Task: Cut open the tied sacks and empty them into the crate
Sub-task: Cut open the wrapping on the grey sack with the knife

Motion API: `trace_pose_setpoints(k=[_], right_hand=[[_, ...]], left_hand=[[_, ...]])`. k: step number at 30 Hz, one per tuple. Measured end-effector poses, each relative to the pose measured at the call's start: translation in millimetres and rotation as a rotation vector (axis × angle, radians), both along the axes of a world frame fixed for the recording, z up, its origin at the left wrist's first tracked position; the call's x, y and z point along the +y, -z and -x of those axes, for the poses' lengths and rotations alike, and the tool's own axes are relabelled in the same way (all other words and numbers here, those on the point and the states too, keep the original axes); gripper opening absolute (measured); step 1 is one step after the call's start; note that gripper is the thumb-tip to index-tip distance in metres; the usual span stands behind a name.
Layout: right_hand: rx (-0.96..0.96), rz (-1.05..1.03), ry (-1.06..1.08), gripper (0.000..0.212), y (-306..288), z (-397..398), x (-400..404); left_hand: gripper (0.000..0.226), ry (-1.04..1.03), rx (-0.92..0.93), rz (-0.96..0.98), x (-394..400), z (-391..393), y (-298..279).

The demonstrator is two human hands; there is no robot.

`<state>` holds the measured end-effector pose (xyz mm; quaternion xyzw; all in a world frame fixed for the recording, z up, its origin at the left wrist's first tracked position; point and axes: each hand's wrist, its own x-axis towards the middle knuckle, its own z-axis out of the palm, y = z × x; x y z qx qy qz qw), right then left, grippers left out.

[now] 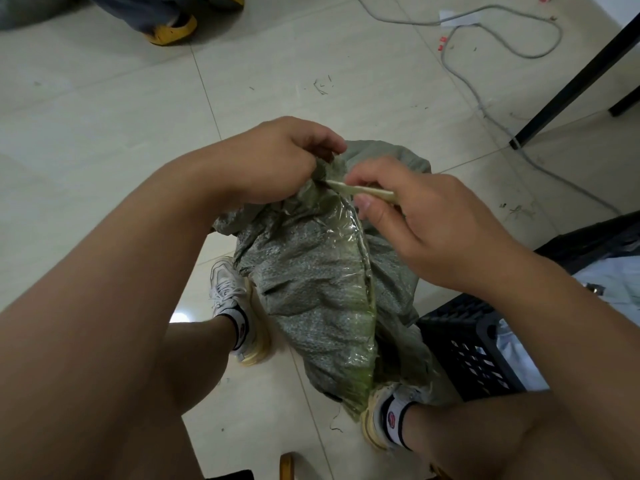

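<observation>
The green woven sack [311, 282] stood on the tiled floor [104, 98] between the person's feet, its clear-taped seam running down its right side. The left hand [277, 161] pinched the bunched neck of the sack at its top edge, fingers curled around the fabric. The right hand [422, 220] gripped a pale, slim cutter [360, 191] between thumb and fingers, its tip touching the sack just below the left hand's grip. The black slatted crate [478, 355] sat just beside the sack on the right, its near corner touching the fabric and pale packets lying inside. Open floor lay ahead and to the left; a grey cable [485, 112] and a black table leg [575, 77] bordered the far right.
</observation>
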<state>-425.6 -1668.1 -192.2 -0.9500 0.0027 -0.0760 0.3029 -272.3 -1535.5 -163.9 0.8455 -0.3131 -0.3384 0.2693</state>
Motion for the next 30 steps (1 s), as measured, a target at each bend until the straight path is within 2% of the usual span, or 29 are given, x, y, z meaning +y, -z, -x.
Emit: trace_pose_setpoints(k=[10,19,26,30], right_hand=[[0.081,0.024,-0.025,0.020,8.1,-7.2,3.1],[-0.169,0.046,0.082,0.015,-7.4,-3.0,4.2],[-0.225,-0.028,0.056,0.017,-7.5,-3.6,2.9],[-0.140,-0.006,0.027,0.018,-5.8,-4.1,3.3]], left_hand=[[0.054,0.111,-0.033,-0.038,-1.4,4.6,-0.1],[0.065,0.170,-0.092,-0.121,-0.1,3.1,-4.8],[0.065,0.166,-0.077,-0.092,4.1,0.7,-7.0],[0.065,0.166,-0.046,-0.073,4.6,1.3,-7.5]])
